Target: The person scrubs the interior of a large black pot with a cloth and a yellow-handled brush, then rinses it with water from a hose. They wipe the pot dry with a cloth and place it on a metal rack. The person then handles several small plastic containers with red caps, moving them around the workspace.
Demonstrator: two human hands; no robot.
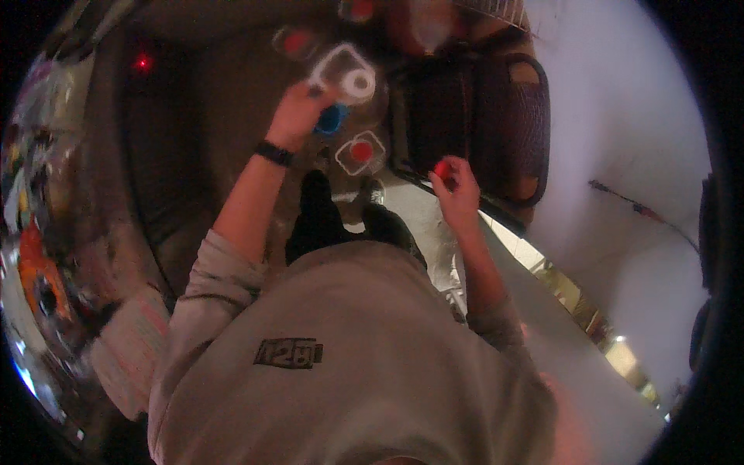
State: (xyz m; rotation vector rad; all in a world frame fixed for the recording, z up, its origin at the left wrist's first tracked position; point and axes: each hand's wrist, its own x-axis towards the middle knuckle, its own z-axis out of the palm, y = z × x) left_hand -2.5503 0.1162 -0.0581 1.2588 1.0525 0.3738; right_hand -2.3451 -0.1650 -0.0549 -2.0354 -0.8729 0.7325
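My left hand (299,113), with a dark band at its wrist, has its fingers curled at the near edge of a clear container (337,52) with a white outline. A white ring (358,83) shows on top of that container, close to the fingertips. Just below the fingers is a blue round thing (330,120), too blurred to name. Off to the right, my right hand (459,189) pinches a small red round object (443,170), possibly a cap. Between the hands and nearer my feet stands another clear container (372,165) with a red round top (361,151).
More red-topped containers (295,42) (356,10) stand farther off, blurred. A dark brown case or seat (505,128) is at the right against a white wall (616,116). A cable (639,208) runs along the wall. A red light (143,62) glows at the upper left.
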